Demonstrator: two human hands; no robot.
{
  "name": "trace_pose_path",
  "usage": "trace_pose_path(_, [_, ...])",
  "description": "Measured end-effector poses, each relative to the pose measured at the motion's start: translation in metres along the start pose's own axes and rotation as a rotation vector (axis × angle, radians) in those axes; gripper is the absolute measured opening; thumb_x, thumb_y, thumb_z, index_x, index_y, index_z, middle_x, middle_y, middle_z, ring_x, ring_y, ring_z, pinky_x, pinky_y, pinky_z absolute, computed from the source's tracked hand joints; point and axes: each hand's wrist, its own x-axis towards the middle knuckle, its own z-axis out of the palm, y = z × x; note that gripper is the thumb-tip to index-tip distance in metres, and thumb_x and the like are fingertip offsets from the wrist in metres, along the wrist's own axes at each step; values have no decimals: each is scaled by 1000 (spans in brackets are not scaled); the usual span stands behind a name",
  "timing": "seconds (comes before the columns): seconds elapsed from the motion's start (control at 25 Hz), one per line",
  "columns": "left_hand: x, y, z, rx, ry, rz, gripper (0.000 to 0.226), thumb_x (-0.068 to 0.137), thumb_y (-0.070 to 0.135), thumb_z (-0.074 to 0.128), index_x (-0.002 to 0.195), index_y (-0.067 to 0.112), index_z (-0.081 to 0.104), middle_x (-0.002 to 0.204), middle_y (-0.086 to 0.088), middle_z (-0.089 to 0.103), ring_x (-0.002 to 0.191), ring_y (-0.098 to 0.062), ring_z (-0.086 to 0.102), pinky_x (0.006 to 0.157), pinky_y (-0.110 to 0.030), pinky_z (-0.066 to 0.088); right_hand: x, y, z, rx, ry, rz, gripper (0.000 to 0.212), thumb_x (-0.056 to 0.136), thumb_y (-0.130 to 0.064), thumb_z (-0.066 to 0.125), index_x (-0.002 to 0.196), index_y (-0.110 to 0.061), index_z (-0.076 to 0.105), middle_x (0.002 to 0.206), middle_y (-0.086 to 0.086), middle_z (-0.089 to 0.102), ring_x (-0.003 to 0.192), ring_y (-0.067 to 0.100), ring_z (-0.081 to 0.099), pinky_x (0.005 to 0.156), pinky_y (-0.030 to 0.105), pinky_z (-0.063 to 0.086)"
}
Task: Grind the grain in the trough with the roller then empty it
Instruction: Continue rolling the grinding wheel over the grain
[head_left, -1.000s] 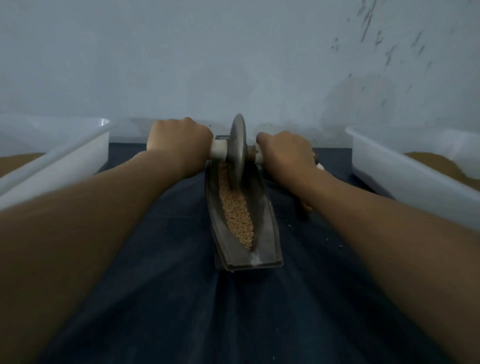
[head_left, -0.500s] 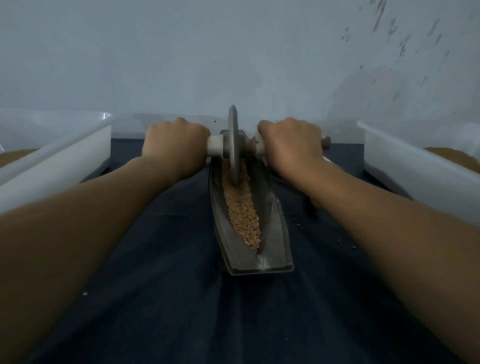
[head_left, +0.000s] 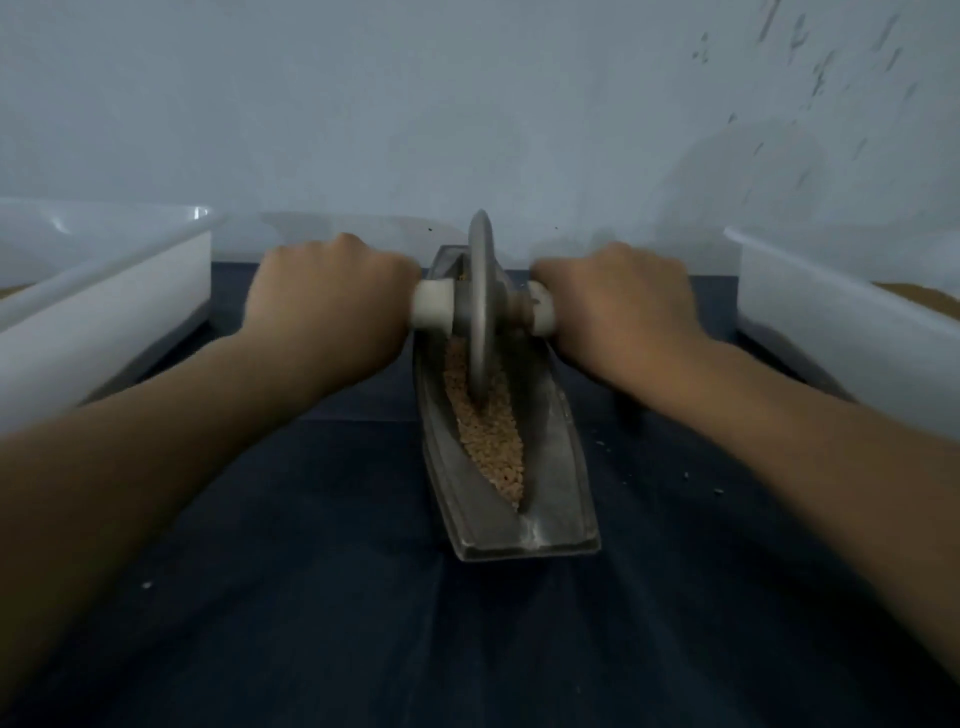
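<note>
Left hand (head_left: 332, 299): bare, knuckles up, fingers curled round the left white handle of the grey metal disc roller (head_left: 481, 312).
Right hand (head_left: 621, 306): bare, knuckles up, fingers curled round the right white handle.
Forearms: both bare, stretched forward, converging from the lower corners toward the centre; wrists roughly straight, level with each other.

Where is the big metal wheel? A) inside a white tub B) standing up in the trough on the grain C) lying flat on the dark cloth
B: the roller stands upright in the trough, its edge down in the grain, while the left hand and the right hand grip its handles.
</note>
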Motion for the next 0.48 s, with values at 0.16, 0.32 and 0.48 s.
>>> trace_pose_path(0.16, [37, -2, 8, -128, -212, -151, 15, 90, 22, 57, 104, 22, 64, 94, -10, 61, 84, -34, 62, 67, -38, 44, 56, -11, -4, 10, -122, 33, 15, 86, -15, 66, 101, -20, 65, 99, 9, 61, 94, 33, 61, 68, 35, 39])
trace_pose_path(0.32, [-14, -12, -8, -76, -5, 62, 18, 77, 34, 67, 74, 33, 49, 60, 8, 34, 45, -13, 30, 45, -23, 26, -5, 3, -17, 36, -46, -102, 29, 75, -26, 69, 67, -29, 41, 65, -10, 46, 56, 16, 50, 48, 24, 34])
trace_pose_path(0.48, [-21, -12, -20, -30, 110, 168, 29, 59, 33, 76, 63, 35, 47, 55, 12, 14, 42, -5, 5, 48, -12, 11, -32, 7, -23, -33, 74, -94, 42, 58, -33, 65, 57, -33, 24, 46, -16, 23, 39, 0, 20, 45, 12, 9])
